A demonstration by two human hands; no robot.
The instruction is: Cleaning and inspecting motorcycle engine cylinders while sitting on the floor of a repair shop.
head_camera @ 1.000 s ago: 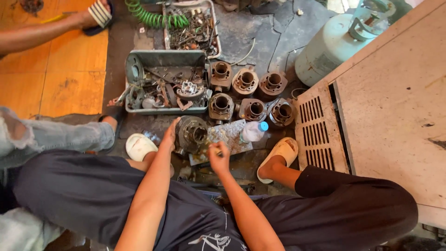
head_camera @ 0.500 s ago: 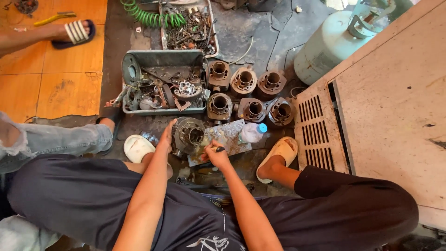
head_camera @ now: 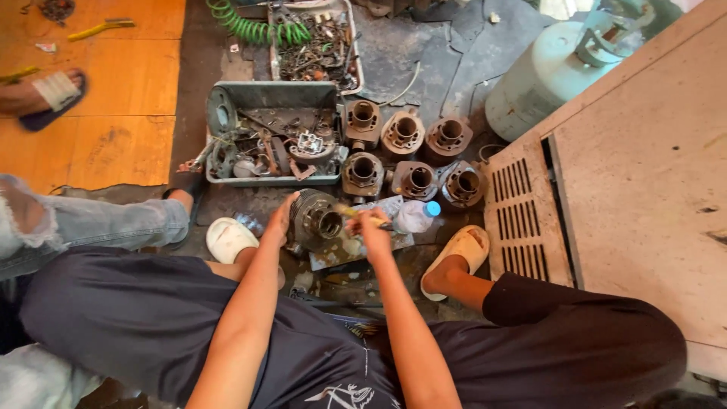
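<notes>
Squatting on the floor [head_camera: 447, 68], the person steadies a finned cylinder [head_camera: 316, 220] with the left hand [head_camera: 282, 220], whose grip is curled against the cylinder's side, while the right hand [head_camera: 372, 229] is clamped on a thin yellowish tool [head_camera: 350, 213] (brush or scraper, too small to tell) whose tip points at the bore. The cylinder lies tilted on a scrap of card [head_camera: 356, 246] between the person's sandals, just beside a plastic bottle [head_camera: 415, 217]. Six more cylinders [head_camera: 406, 157] stand in two rows just beyond, next to a grey tray [head_camera: 261, 95] of mixed parts. Judging from this, the work is on one piece only; whether the six are finished or waiting cannot be told, since all look equally rusty and grimy. A gas tank [head_camera: 541, 79] stands well apart at the upper right.
</notes>
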